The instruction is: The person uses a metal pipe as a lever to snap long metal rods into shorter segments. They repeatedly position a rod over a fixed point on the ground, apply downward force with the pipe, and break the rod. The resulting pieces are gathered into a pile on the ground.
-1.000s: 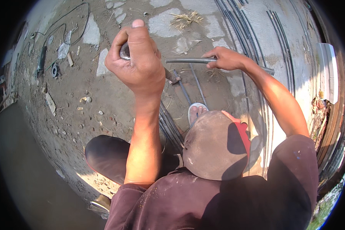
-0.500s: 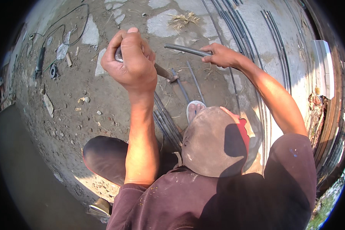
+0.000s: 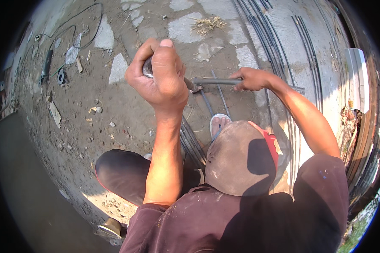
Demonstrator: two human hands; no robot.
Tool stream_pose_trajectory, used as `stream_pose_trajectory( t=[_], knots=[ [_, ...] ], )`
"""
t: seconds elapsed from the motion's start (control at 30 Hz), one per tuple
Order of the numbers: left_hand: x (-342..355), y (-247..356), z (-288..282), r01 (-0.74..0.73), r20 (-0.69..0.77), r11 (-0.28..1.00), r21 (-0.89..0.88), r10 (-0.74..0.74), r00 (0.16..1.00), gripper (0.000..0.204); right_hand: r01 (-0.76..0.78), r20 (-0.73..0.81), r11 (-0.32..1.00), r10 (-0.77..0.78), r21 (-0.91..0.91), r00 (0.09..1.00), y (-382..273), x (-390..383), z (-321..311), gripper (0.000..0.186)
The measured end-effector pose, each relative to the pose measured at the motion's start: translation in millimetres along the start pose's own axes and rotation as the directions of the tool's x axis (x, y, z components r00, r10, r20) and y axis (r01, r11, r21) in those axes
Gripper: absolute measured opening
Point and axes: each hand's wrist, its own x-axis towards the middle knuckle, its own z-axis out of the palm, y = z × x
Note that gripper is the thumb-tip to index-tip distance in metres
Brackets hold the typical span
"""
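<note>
My left hand (image 3: 156, 76) is closed around an upright metal bar (image 3: 147, 68), whose round top shows inside my fist; its lower end (image 3: 195, 87) stands at a thin rebar (image 3: 207, 101) on the ground. My right hand (image 3: 250, 79) grips a grey metal rod (image 3: 213, 81) held roughly level, its left end beside that upright bar's lower part; whether they touch I cannot tell. A second rebar (image 3: 221, 98) lies alongside the first, near my sandalled foot (image 3: 219, 123).
Long rebars (image 3: 266, 36) lie at upper right beside a white block (image 3: 357, 80). At left lie a cylindrical power tool (image 3: 45, 67), a black cable (image 3: 93, 38) and a dark ring (image 3: 61, 76). More bars (image 3: 190, 139) lie between my legs, near my bent knee (image 3: 118, 168).
My right hand and rod have dropped from a raised, slightly tilted position to beside the upright bar's lower part. My left hand, still gripping, appears lower in the picture and slightly right.
</note>
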Motion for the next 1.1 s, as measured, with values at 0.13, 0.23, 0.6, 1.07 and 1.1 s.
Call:
stream_pose_trajectory(
  t=[0.13,0.23,0.6,1.07,1.1],
  knots=[
    [-0.6,1.4,0.8,0.01,0.011,1.0,-0.024,-0.01,1.0,0.037,0.171,-0.169,0.984,-0.16,0.054,0.973,16.2,2.1,4.1,0.043],
    [-2.3,1.4,-0.5,0.027,0.032,0.999,-0.04,-0.026,0.999,0.037,0.3,-0.178,0.944,-0.321,-0.133,0.93,33.4,3.1,20.1,0.049],
    [-24.5,-5.0,16.5,-0.063,-0.021,0.99,0.128,0.066,0.998,0.038,0.213,-0.163,0.946,-0.257,-0.246,0.952,-2.4,8.7,2.9,0.044],
    [-20.5,-2.8,26.8,-0.047,-0.018,0.988,0.146,0.05,0.999,0.049,0.354,-0.704,0.906,-0.093,0.233,0.704,-69.7,43.7,-48.6,0.047],
    [-19.4,-5.5,25.7,-0.048,0.005,0.991,0.121,0.048,0.999,0.051,0.436,-0.817,0.864,-0.053,0.251,0.575,-80.2,51.8,-61.3,0.052]
  ],
)
